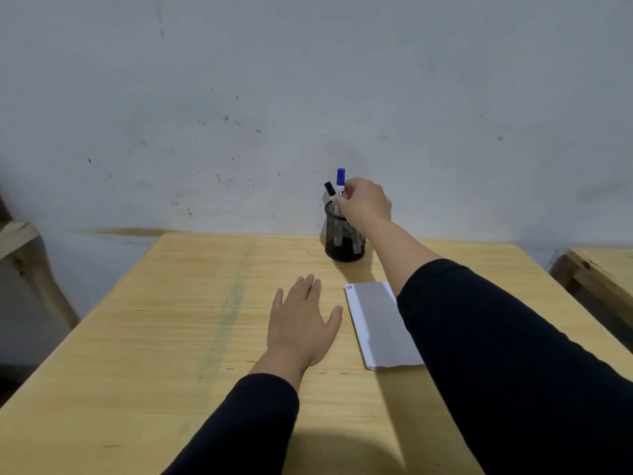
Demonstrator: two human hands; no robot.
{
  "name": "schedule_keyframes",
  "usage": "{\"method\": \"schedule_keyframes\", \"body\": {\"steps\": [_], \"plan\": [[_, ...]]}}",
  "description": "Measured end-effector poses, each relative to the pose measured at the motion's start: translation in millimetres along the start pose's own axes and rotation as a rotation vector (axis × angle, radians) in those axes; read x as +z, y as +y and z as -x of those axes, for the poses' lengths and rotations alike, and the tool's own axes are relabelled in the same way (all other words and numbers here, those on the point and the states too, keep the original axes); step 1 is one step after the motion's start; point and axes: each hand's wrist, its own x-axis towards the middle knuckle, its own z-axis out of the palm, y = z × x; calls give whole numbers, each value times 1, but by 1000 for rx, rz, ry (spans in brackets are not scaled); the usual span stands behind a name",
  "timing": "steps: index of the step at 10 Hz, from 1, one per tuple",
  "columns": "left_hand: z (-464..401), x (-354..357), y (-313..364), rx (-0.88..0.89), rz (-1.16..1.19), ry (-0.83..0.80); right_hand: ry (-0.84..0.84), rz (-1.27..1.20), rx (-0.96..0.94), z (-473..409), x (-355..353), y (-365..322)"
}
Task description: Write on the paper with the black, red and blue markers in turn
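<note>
One blue marker (pixel 340 186) stands upright, cap up, pinched by right hand (pixel 364 204).

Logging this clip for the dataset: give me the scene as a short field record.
right hand: gripping blue marker, which stands in the mesh holder
left hand: flat on table, empty
black marker: in holder
red marker: not visible
paper: on table, small red marks at its far left corner

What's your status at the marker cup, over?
Right hand gripping blue marker in mesh cup. Left hand flat, empty. Paper unobstructed.
</note>
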Motion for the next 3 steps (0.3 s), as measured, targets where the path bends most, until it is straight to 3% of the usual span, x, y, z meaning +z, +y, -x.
{"method": "schedule_keyframes", "body": {"steps": [1, 3], "plan": [[0, 0, 0, -2, 9, -7, -55, 169, 51, 2, 12, 4], [1, -2, 0, 1, 22, -6, 26, 85, 12, 10, 1, 5]]}}
